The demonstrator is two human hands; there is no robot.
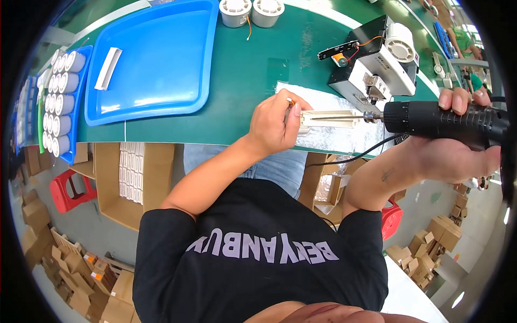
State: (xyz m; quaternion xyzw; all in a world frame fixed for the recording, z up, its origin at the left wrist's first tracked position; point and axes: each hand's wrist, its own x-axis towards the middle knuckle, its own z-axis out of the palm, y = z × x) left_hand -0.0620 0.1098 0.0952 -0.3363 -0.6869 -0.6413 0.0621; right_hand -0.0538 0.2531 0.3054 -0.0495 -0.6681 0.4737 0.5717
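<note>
My left hand (276,123) is closed around the end of a long, narrow white plastic housing (329,124), held above the near edge of the table. A small white tip with a bit of orange, perhaps a wire end, shows between thumb and forefinger. From the right, my right hand (449,156) grips a black electric screwdriver (417,117) lying level. Its long thin bit (371,117) reaches along the housing toward my left hand. The bit's far tip is hard to make out. Under the housing lies a whitish, scuffed sheet (323,141).
A blue tray (156,107) holds one white strip-shaped part (108,69). White cylinders fill another blue tray (81,107) at the far left. Two round white units (235,12) stand at the back. A black-and-silver box device (377,67) sits back right, a cable (371,153) below.
</note>
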